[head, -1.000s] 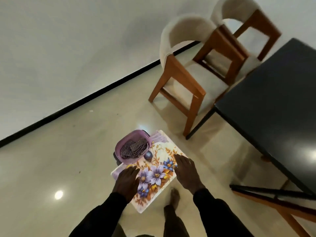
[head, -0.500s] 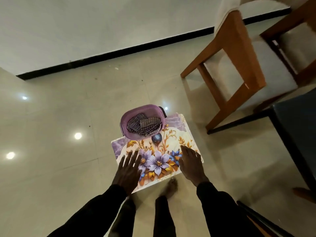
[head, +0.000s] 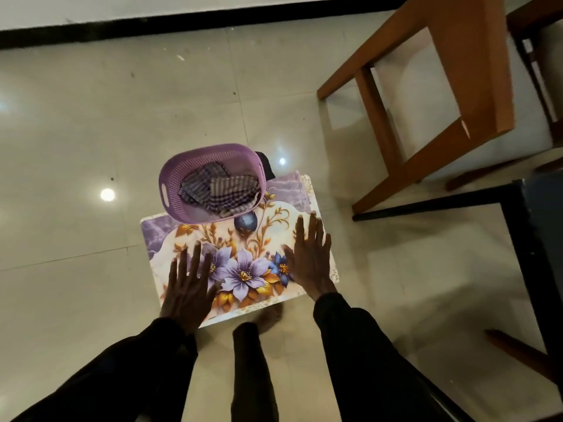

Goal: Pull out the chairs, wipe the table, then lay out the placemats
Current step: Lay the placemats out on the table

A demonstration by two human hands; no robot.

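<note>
Purple and gold flowers covered the uppermost of the placemats point(head: 243, 269) that a person in black sleeves point(head: 359, 345) held level above a glossy beige tiled floor point(head: 91, 117). The left hand point(head: 187, 287) lay flat on the near left corner and the right hand point(head: 310, 260) on the right side. The fingers of both were straight and spread on the printed surface, thumbs on top, curled round nothing. A patterned edge of another mat showed at the far right corner. A lilac perforated basket point(head: 170, 184) sat on the far end of the mats, with folded checked cloths point(head: 219, 190) inside it. A dark object point(head: 265, 166) behind it was too hidden to identify. A wooden-framed chair point(head: 469, 71) with a pale seat stood at upper right, just beside the corner of the dark table point(head: 542, 214). A bare foot point(head: 271, 315) showed beneath the mats' near edge
</note>
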